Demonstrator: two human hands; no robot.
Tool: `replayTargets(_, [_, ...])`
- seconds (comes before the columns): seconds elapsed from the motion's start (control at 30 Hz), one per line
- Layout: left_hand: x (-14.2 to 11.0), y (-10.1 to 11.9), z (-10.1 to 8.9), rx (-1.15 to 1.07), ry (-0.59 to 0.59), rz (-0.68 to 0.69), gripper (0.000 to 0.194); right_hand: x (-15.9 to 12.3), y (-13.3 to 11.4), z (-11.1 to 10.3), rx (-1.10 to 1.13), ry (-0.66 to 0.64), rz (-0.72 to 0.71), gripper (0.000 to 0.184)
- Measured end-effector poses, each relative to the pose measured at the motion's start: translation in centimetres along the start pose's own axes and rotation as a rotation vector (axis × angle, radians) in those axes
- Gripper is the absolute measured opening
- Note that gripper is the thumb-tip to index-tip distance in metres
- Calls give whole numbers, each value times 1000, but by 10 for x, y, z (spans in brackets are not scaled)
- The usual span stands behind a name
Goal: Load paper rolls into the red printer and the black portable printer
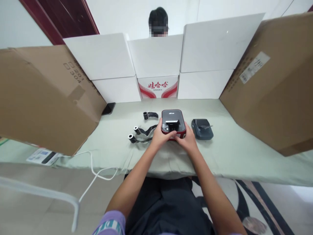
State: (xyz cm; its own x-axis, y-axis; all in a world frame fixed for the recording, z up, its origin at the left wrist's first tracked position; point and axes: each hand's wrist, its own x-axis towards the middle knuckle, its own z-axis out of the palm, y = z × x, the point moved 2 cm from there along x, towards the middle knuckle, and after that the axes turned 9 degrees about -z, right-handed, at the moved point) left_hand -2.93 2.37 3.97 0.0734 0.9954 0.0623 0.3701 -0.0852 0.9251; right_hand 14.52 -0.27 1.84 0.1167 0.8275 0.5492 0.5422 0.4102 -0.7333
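A small red and black device (172, 118) with an open top lies on the pale green table cloth (227, 153). My left hand (160, 135) grips its left side, thumb up along the edge. My right hand (186, 138) holds its front right corner, fingers curled against it. A dark grey cover (201, 128) lies just right of the device. Left of it are black ribbon rolls: one (149, 115) further back and two joined by film (140, 134) close to my left hand.
Large cardboard boxes stand at the left (41, 98) and right (274, 85). White foam boxes (156, 62) wall the back, with a person's head behind them. A black phone (109, 108) lies at the back left. A white cable (95, 169) hangs off the front edge.
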Motion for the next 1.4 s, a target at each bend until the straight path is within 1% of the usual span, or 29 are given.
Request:
replayTargets(0.07, [5, 6, -5, 17, -30, -15, 111, 12, -5, -9, 1, -67, 0, 81])
replayTargets(0.13, [13, 15, -8, 44, -33, -5, 111, 30, -9, -20, -3, -122, 6, 76])
replayTargets(0.2, [27, 28, -8, 52, -19, 33, 112, 54, -12, -33, -10, -143, 6, 74])
replayTargets(0.27, [47, 42, -2, 39, -3, 79, 114, 82, -10, -46, -14, -141, -4, 73])
replayTargets(0.37, [87, 56, 17, -7, -11, 143, 117, 125, 4, -60, -7, -145, -27, 70])
replayTargets(0.43, [113, 59, 34, -38, -43, 177, 117, 146, 19, -65, 7, -120, -8, 66])
replayTargets(0.53, [142, 56, 59, -39, -87, 171, 114, 163, 47, -68, 49, -97, 72, 53])
replayTargets(0.63, [153, 51, 79, 11, -145, 133, 111, 168, 72, -71, 58, -120, 170, 46])
replayTargets(0.7, [147, 47, 88, 33, -168, 105, 111, 168, 85, -78, 81, -124, 229, 45])
replayTargets(0.73, [140, 45, 90, 42, -144, 88, 109, 166, 91, -84, 107, -118, 254, 43])
replayTargets(0.77, [130, 41, 92, 52, -96, 72, 105, 162, 96, -90, 136, -104, 280, 39])
replayTargets(0.83, [103, 33, 94, 87, 29, 58, 93, 146, 106, -104, 183, -43, 356, 24])
replayTargets(0.87, [87, 28, 97, 113, 39, 68, 88, 133, 111, -110, 197, 5, 410, 17])
replayTargets(0.9, [72, 22, 101, 157, -18, 80, 84, 118, 115, -114, 215, 51, 477, 15])
replayTargets(0.97, [45, 12, 114, 294, -263, 119, 86, 85, 123, -115, 300, 149, 594, 21])
replayTargets(1.0, [35, 9, 121, 365, -368, 152, 86, 68, 125, -113, 346, 199, 618, 26])
replayTargets(1.03, [27, 6, 127, 428, -437, 189, 85, 55, 125, -109, 390, 240, 597, 32])
replayTargets(1.07, [22, 5, 132, 478, -464, 225, 83, 44, 124, -104, 404, 287, 557, 36])
replayTargets(1.13, [18, 6, 133, 539, -425, 264, 78, 30, 117, -92, 409, 354, 490, 43])
replayTargets(1.17, [17, 6, 129, 555, -391, 262, 77, 28, 112, -84, 408, 371, 470, 46])
replayTargets(1.23, [14, 7, 112, 578, -335, 243, 76, 27, 97, -65, 439, 365, 456, 50])
replayTargets(1.3, [7, 3, 85, 608, -279, 232, 75, 28, 80, -41, 493, 324, 438, 54])
replayTargets(1.4, [-12, -11, 39, 671, -186, 217, 72, 24, 55, -3, 533, 223, 425, 58])
